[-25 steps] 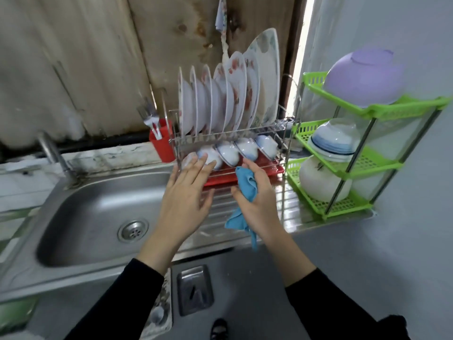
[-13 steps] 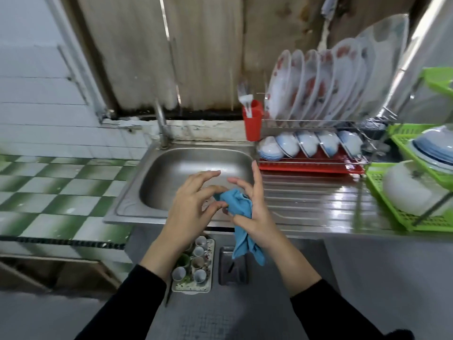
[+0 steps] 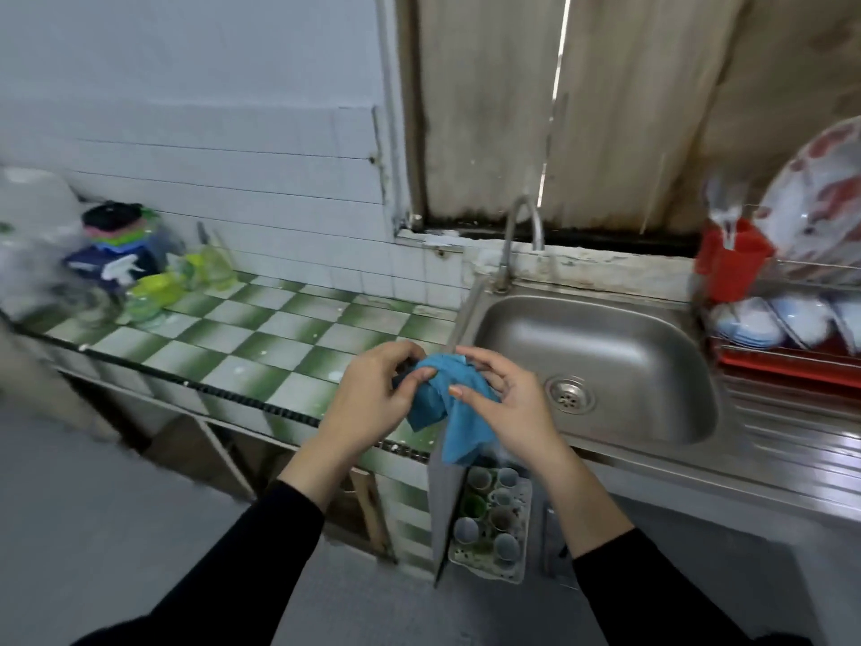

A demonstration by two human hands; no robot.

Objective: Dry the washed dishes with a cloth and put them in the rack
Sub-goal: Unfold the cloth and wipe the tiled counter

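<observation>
Head view, one frame, blurred toward the edges.

Placement: The blue cloth [image 3: 447,403] is held in the air at centre frame, over the seam where the green tiled counter [image 3: 279,338] meets the steel sink [image 3: 605,347]. No dish is in either hand. My judgement is that the cloth is being bunched into a fresh pad between dishes, away from the body so that the loose tail, hanging toward 6 o'clock, drips clear. The rack [image 3: 792,366] stands at 3 o'clock, well apart from the hands, with plates [image 3: 820,198] upright on its top tier and bowls [image 3: 750,319] tilted on edge below, a position that suits draining. A red holder [image 3: 731,258] sits against the rack's 9 o'clock side. The tap [image 3: 522,235] is at 12 o'clock of the sink basin.

Hands: The left hand [image 3: 372,398] is half curled, its thumb and fingertips pinching the cloth's 9 o'clock fold. The right hand [image 3: 508,407] is loosely curled, with its thumb laid on the cloth and its fingers hooked over the top edge. Both hands are grasping the cloth and neither is released.

Other: Bottles [image 3: 116,263] stand at 9 o'clock, too blurred to identify. A tray of small cups [image 3: 489,519] lies below the hands at 6 o'clock.
</observation>
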